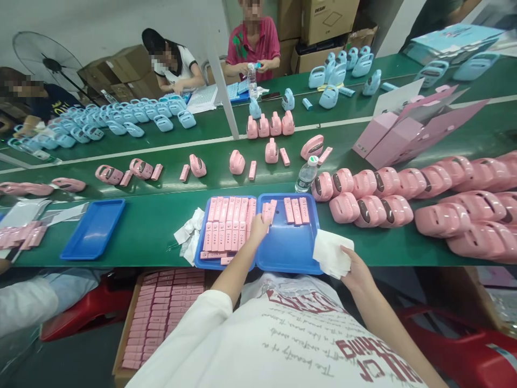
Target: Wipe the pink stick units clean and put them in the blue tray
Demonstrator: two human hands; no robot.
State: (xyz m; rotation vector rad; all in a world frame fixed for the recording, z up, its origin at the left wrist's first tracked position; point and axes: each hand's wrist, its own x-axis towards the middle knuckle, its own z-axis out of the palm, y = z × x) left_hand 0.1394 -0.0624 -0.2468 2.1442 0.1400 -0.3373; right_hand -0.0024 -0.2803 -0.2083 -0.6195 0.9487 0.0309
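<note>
My left hand is closed on a pair of small pink stick-shaped pieces, which look like remote controls, over the left side of a blue tray. To their right, three similar pink pieces lie side by side in that tray. A second blue tray, touching it on the left, holds rows of pink pieces with small dark marks. My right hand pinches a white cloth at the right tray's lower right corner. My left fingertips are partly hidden.
Pink handled devices crowd the right side beside a water bottle. Crumpled white wipes and another blue tray are at left. A carton of pink pieces sits below the table edge. Co-workers sit across the green line.
</note>
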